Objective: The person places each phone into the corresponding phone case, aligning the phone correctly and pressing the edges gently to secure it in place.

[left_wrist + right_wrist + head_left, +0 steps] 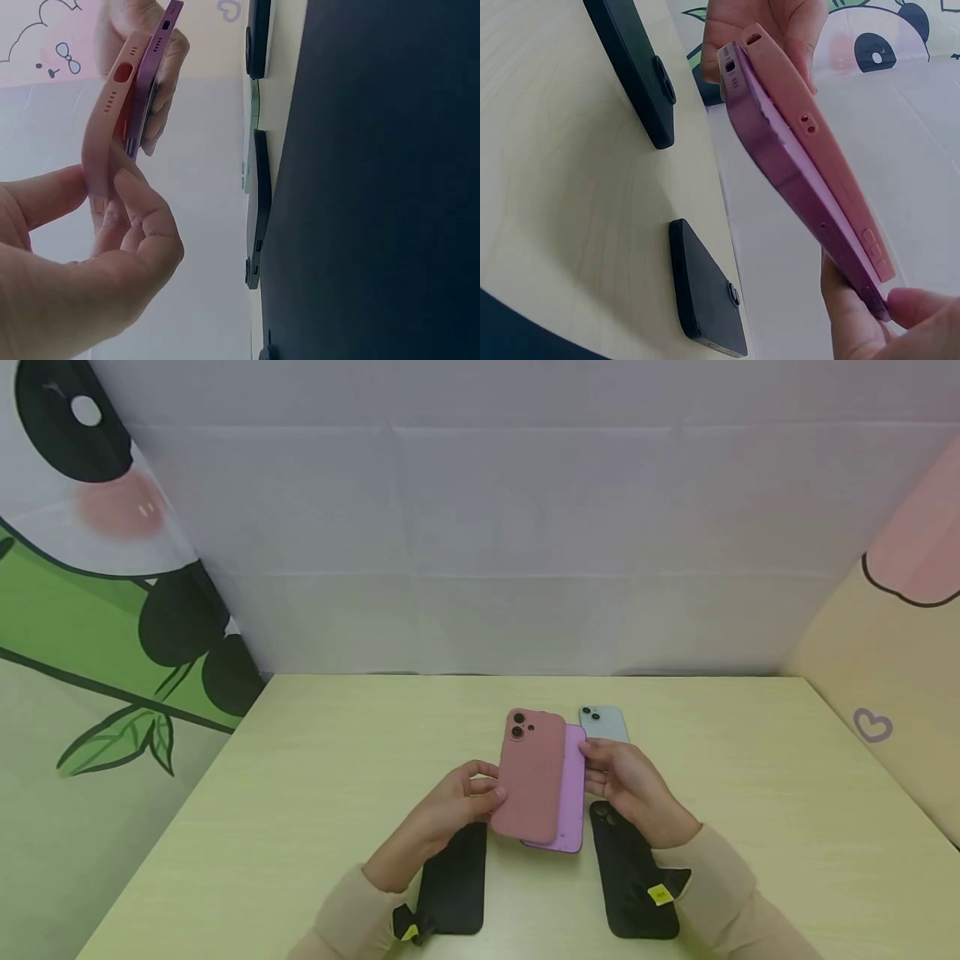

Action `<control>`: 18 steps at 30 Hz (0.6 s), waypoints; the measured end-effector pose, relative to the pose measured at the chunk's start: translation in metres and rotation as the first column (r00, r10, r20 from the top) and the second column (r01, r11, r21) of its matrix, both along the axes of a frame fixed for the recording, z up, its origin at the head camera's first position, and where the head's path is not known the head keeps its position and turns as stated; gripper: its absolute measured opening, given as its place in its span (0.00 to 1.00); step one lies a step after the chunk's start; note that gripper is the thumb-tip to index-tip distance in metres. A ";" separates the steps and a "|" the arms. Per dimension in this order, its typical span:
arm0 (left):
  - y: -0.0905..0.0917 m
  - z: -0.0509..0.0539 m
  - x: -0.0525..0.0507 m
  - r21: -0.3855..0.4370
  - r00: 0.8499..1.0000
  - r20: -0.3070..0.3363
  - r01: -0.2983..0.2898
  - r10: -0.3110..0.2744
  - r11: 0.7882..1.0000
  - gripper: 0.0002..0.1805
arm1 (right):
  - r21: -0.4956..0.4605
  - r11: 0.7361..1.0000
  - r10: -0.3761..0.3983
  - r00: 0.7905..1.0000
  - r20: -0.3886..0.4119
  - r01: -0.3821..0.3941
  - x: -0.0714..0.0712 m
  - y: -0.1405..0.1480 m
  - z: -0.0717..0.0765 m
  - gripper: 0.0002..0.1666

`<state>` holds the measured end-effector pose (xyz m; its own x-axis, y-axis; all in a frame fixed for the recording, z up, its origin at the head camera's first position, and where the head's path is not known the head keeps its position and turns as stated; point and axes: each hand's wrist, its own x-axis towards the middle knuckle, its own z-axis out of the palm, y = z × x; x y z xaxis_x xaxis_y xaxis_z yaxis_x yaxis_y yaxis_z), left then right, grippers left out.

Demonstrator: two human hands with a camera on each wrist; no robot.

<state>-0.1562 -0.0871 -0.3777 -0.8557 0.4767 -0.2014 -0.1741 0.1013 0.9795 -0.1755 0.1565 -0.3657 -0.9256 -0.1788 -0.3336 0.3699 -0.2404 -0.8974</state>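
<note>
My left hand (456, 808) pinches a pink phone case (528, 785) by its left edge, between thumb and fingers. Behind the case and jutting out to its right is a purple phone (573, 802), whose right edge my right hand (636, 783) pinches. Both are raised above the table. In the right wrist view the case (821, 154) and the phone (795, 180) lean almost face to face, with a narrow gap along part of their length. From the left wrist view, the port cut-out of the case (111, 124) sits beside the bottom end of the phone (155, 56).
On the pale table (337, 760) lie a black phone (457, 885) under my left forearm and another black phone (630, 885) beside my right wrist. Farther back rests a light blue phone (606, 724), partly behind the right hand. A pale wall (525, 527) stands behind the table.
</note>
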 end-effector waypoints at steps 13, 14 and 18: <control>0.010 -0.002 0.006 -0.189 0.970 -0.229 -0.126 0.081 0.974 0.18 | -0.013 1.000 -0.003 1.000 -0.002 0.003 0.000 -0.002 -0.001 0.27; 0.011 -0.002 0.007 -0.196 0.968 -0.237 -0.132 0.083 0.972 0.18 | -0.017 1.000 0.002 1.000 -0.002 -0.002 0.000 -0.002 -0.001 0.26; 0.012 -0.002 0.008 -0.204 0.966 -0.246 -0.134 0.082 0.970 0.18 | -0.038 0.999 0.024 1.000 -0.006 -0.024 0.000 -0.004 0.000 0.24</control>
<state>-0.1481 -0.0749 -0.3795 -0.9351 0.3459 -0.0777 0.0352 0.3089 0.9504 -0.1753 0.1527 -0.3654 -0.9227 -0.2131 -0.3213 0.3712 -0.2656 -0.8898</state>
